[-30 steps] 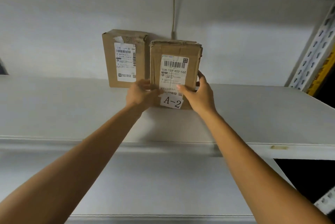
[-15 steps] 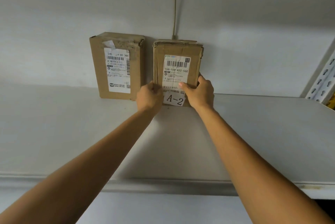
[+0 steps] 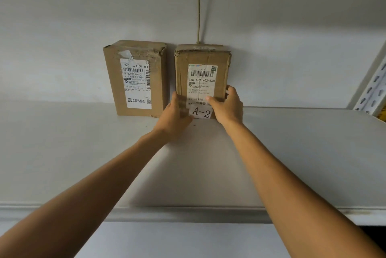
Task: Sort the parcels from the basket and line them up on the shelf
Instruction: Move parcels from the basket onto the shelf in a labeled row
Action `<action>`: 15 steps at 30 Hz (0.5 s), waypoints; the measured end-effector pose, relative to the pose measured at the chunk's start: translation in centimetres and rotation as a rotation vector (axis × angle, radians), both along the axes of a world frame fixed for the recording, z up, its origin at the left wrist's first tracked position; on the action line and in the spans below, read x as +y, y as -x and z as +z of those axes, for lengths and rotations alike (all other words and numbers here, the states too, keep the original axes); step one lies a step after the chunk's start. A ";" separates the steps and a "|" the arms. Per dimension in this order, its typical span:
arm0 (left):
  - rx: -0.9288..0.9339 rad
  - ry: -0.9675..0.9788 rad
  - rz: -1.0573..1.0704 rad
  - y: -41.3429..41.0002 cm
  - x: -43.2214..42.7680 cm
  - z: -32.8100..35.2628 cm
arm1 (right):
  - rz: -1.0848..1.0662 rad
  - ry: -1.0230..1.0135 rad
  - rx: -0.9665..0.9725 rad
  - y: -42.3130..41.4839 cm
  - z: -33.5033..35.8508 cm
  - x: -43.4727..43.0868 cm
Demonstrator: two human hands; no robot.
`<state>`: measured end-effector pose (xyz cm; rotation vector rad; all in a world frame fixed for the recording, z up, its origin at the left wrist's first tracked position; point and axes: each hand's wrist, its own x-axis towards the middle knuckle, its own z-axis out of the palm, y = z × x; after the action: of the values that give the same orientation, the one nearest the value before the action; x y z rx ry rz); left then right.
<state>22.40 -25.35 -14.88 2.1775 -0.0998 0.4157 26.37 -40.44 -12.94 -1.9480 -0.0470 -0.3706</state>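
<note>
Around the lower corners of the A-2 parcel (image 3: 202, 57), left hand (image 3: 175, 118) and right hand (image 3: 227, 107), fingers grasping its side edges, upright on the shelf (image 3: 302, 153), second labelled parcel (image 3: 135, 82) just left of it, narrow gap between

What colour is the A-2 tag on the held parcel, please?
The A-2 tag on the parcel is white with black characters; head view shows it best.

Your left hand (image 3: 174, 119) and right hand (image 3: 226, 107) hold the A-2 box (image 3: 202, 59) upright on the shelf (image 3: 292, 153), just beside another box (image 3: 135, 78)
</note>
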 end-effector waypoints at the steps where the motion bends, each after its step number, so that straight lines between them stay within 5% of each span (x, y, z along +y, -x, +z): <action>1: -0.010 0.021 -0.019 0.7 0.0 0.2 | 0.062 -0.064 0.047 0.4 -0.1 -0.3; 3: -0.028 0.028 -0.064 2.5 0.0 0.3 | 0.192 -0.138 0.131 1.5 -0.3 -1.2; 6: 0.001 -0.064 -0.060 5.0 0.5 0.5 | 0.284 0.011 0.150 3.8 0.0 -2.5; 10: -0.015 -0.257 -0.126 8.3 0.7 1.4 | 0.266 0.278 -0.005 7.6 0.2 -3.5; 15: 0.016 -0.430 -0.172 10.7 -0.3 3.0 | 0.207 0.329 -0.003 12.0 -0.3 -5.4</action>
<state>11.72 -25.61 -11.85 2.5668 -0.3961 0.2972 14.36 -45.83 -13.26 -2.2417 -0.3275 -0.2386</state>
